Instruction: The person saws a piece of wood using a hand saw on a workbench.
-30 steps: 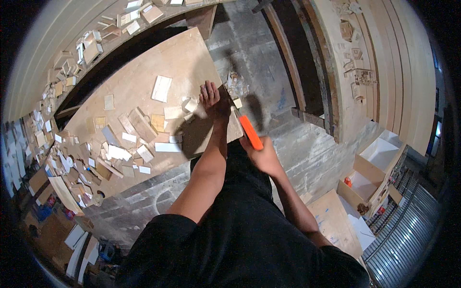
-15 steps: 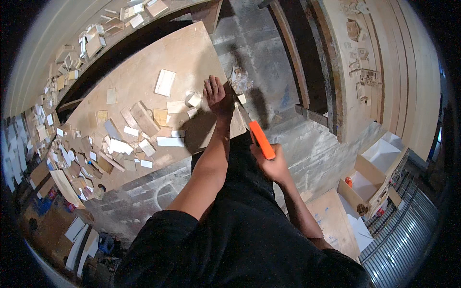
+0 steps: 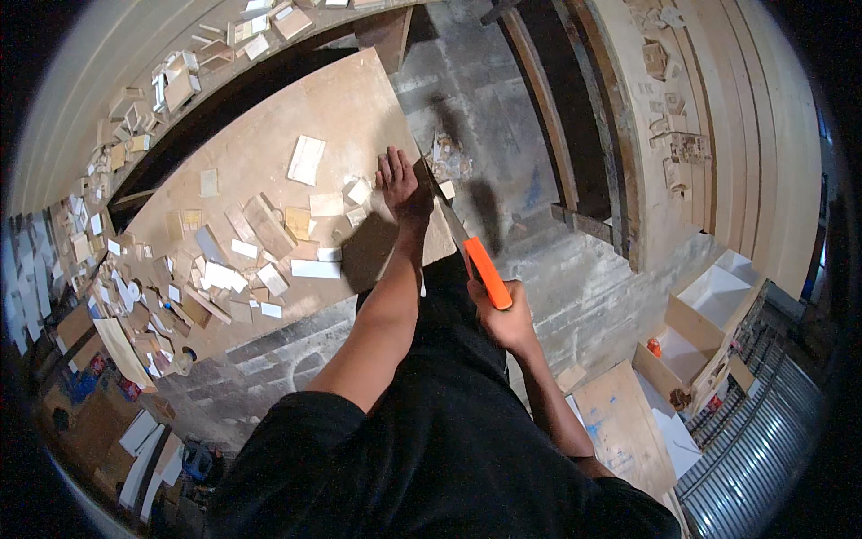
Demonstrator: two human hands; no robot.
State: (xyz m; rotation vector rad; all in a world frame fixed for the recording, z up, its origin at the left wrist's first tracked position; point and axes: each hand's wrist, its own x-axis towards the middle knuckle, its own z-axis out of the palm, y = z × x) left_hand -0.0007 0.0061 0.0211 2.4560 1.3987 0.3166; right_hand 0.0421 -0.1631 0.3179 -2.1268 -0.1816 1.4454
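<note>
My right hand (image 3: 505, 316) grips the orange handle of a hand saw (image 3: 487, 274). Its thin blade runs up along the right edge of the wooden tabletop (image 3: 260, 117), close beside my left hand (image 3: 404, 187). That hand presses down near the same edge, fingers stretched forward and its thumb side hard to see. Whatever lies beneath the palm is hidden. Just right of the blade a small pale wood block (image 3: 447, 189) shows. Left of my left hand lie a pale block (image 3: 357, 190) and a flat wood piece (image 3: 327, 205).
Many wood offcuts (image 3: 224, 275) and a larger pale board (image 3: 307, 160) lie on the tabletop's left part. Long planks (image 3: 718, 117) with small wooden pieces stand at the far right. A compartmented wooden box (image 3: 687, 346) sits at lower right, above corrugated metal sheeting (image 3: 763, 440).
My right hand and the saw have drawn back slightly toward me, with more blade showing. My left hand stays pressed at the tabletop's edge. The whole view has shifted a little.
</note>
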